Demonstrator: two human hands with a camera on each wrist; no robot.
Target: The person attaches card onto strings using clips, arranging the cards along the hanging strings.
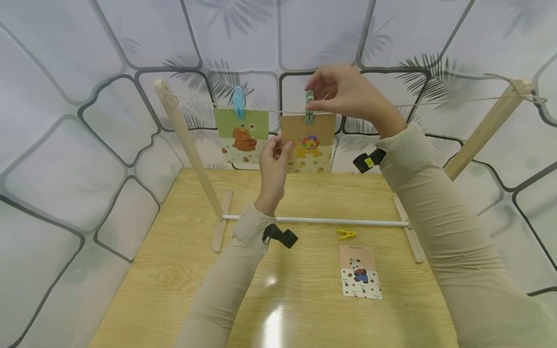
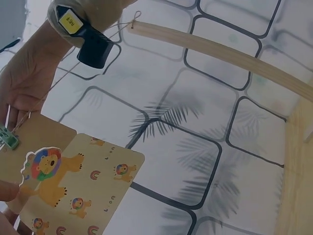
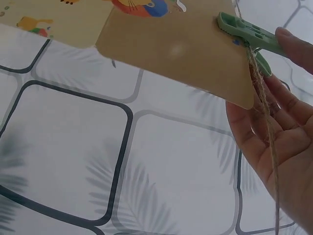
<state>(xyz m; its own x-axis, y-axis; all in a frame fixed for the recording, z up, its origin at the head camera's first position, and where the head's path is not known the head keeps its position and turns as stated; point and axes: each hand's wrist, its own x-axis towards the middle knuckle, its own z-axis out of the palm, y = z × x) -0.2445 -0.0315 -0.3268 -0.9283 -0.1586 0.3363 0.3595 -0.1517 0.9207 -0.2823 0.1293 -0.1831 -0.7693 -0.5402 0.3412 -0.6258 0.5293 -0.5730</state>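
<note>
A lion card (image 1: 308, 141) hangs from the string (image 1: 435, 103) of a wooden rack, under a green clothespin (image 1: 309, 107). My right hand (image 1: 315, 94) pinches that clothespin at the string. My left hand (image 1: 284, 145) pinches the card's left edge. In the left wrist view the lion card (image 2: 73, 181) and green clothespin (image 2: 9, 138) sit at lower left, with the right hand (image 2: 29, 83) above them. The right wrist view shows the green clothespin (image 3: 244, 32) biting the card's top (image 3: 171, 44), a fingertip on its end, and the string (image 3: 264, 107) running across the palm.
A bear card (image 1: 241, 135) hangs to the left on a blue clothespin (image 1: 238, 104). On the wooden table (image 1: 174, 270) lie a yellow clothespin (image 1: 346, 234) and a panda card (image 1: 359, 270). The rack's slanted posts (image 1: 187, 145) and white crossbar (image 1: 317, 221) span the table.
</note>
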